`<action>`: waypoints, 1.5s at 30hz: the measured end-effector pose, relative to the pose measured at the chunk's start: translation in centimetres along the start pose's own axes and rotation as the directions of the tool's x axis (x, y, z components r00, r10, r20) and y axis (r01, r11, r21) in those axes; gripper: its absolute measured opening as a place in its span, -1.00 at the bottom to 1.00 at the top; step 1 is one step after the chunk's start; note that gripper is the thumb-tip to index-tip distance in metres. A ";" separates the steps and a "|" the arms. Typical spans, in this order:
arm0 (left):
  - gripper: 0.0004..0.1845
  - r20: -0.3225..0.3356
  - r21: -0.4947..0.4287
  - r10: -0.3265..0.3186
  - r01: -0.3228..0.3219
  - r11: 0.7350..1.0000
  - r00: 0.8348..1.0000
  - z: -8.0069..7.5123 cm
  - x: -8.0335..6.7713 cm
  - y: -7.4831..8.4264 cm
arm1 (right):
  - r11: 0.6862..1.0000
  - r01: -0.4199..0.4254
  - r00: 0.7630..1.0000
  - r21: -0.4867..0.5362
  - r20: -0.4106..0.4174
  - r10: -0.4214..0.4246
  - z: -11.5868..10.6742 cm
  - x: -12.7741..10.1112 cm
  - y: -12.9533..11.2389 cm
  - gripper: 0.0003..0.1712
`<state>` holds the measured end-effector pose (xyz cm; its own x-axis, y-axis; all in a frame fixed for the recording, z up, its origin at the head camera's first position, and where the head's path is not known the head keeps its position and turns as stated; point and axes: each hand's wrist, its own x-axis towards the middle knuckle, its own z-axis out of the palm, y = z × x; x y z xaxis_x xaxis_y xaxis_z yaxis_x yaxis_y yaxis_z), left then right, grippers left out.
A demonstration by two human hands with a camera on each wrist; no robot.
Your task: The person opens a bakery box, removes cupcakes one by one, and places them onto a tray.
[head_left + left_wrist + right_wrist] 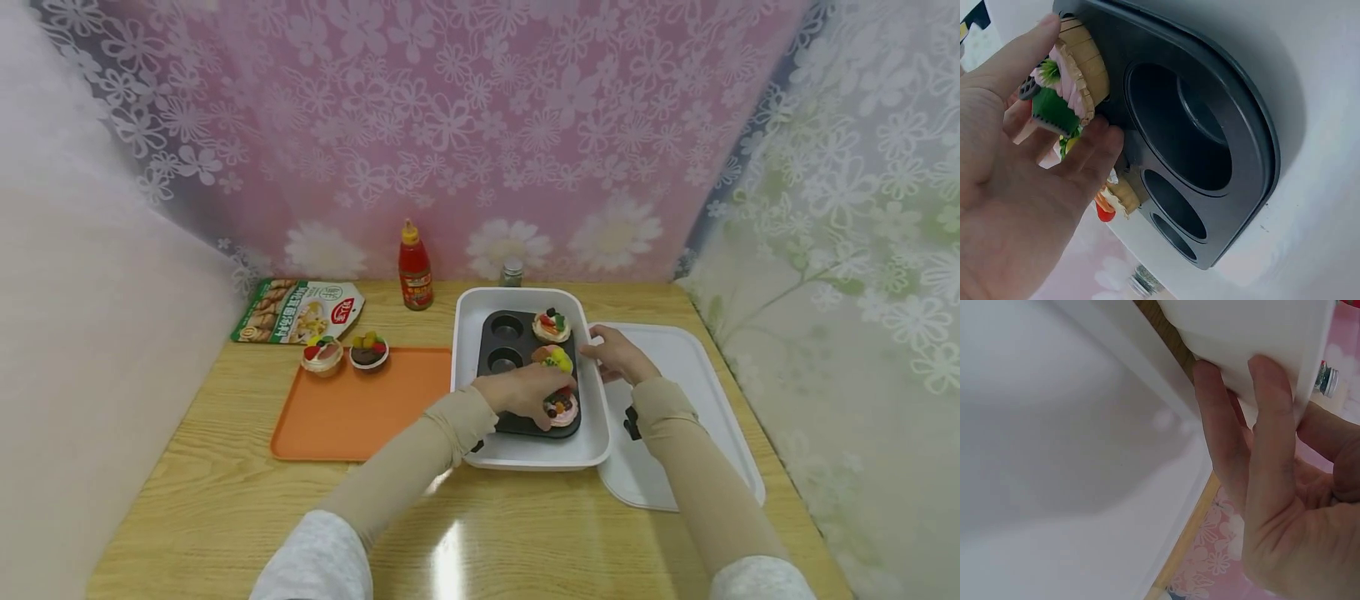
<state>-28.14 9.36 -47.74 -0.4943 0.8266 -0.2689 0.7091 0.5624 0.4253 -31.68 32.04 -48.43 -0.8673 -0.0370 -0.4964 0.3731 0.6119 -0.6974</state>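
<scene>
My left hand [525,393] reaches into the white bin [540,463] and pinches a pink-topped toy cupcake [1088,65] between thumb and fingers. That cupcake sits at the near right corner of the dark muffin tin [517,426]. Behind it in the same column are a yellow-topped cupcake [557,358] and a fruit-topped tart [551,325]. The tin's left-hand cups hold nothing. At the bin's right side, my right hand [622,354] grips the rim, with fingers [1270,425] pressed against the outer wall.
A white lid [697,367] lies right of the bin, under my right forearm. To the left is an orange tray [352,425] with a fruit tart [322,358] and a chocolate tart [369,353] at its back edge. Behind stand a food packet [300,312], sauce bottle [416,271] and small jar [512,273].
</scene>
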 end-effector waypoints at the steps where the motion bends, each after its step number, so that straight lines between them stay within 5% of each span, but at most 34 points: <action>1: -0.15 0.005 0.005 -0.008 0.008 1.000 1.000 0.0 0.0 0.1 | 1.000 0.001 1.000 0.001 0.001 -0.001 0.0 0.0 0.0 -0.43; 15: -0.30 -0.001 0.070 -0.065 0.064 0.995 0.998 0.5 0.2 1.1 | 1.000 -0.003 1.000 0.018 -0.009 0.003 0.3 -0.5 -0.2 -0.48; 38: -0.31 -0.020 0.040 0.050 -0.049 0.998 0.999 0.7 0.5 0.0 | 0.999 0.030 0.999 0.016 -0.015 -0.030 0.3 -0.6 0.3 -0.52; 45: -0.30 -0.021 -0.048 0.091 -0.092 0.995 0.996 0.0 0.4 -0.3 | 0.999 0.033 0.999 0.001 -0.007 -0.033 0.4 -0.8 0.1 -0.52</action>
<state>-28.58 9.49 -47.96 -0.4382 0.8737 -0.2114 0.7263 0.4827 0.4893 -30.77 31.83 -48.30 -0.8813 -0.0517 -0.4696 0.3446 0.6097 -0.7138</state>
